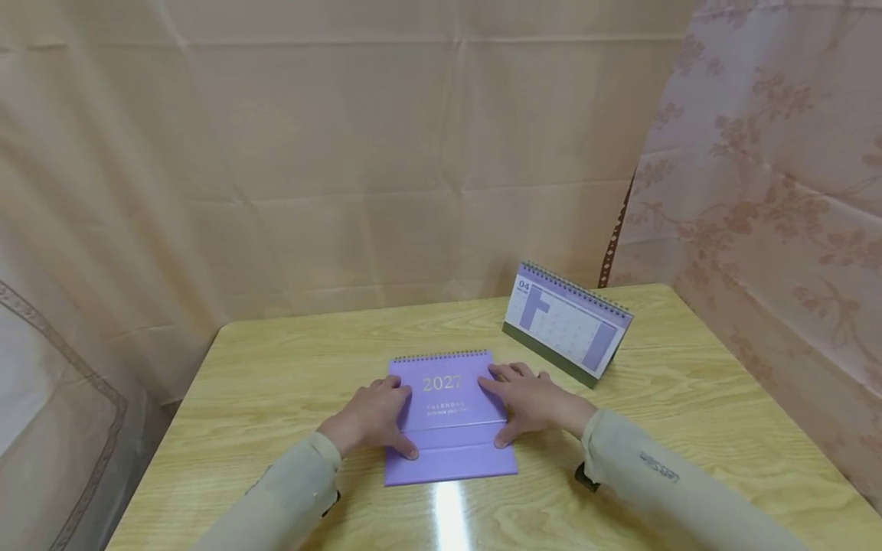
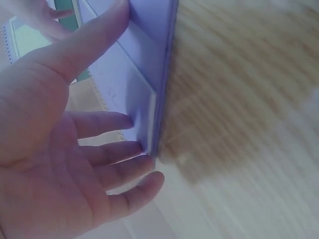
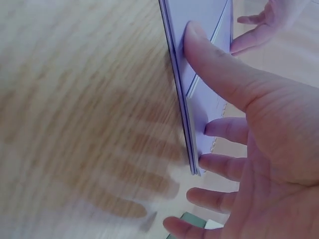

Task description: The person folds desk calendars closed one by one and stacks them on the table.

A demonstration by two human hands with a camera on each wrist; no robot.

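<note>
A purple desk calendar (image 1: 442, 438) with gold "2027" lettering lies flat on the table, its spiral binding along the far edge. My left hand (image 1: 375, 413) rests at its left side, thumb on the lower panel and fingertips at the cover's edge. On the opposite side, my right hand (image 1: 532, 402) touches the calendar likewise, thumb low and index finger on the cover. The fingers of both hands are spread and only slightly bent. In the right wrist view, the lower fingers (image 3: 214, 199) reach past the calendar's corner. The layered boards (image 2: 149, 119) show edge-on in the left wrist view.
A second spiral calendar (image 1: 561, 325), opened to a "04" page, stands tented on a green base behind my right hand. The wood-grain table (image 1: 296, 360) ends at a beige curtain (image 1: 386, 153) at the back. A floral cloth (image 1: 779, 199) hangs on the right.
</note>
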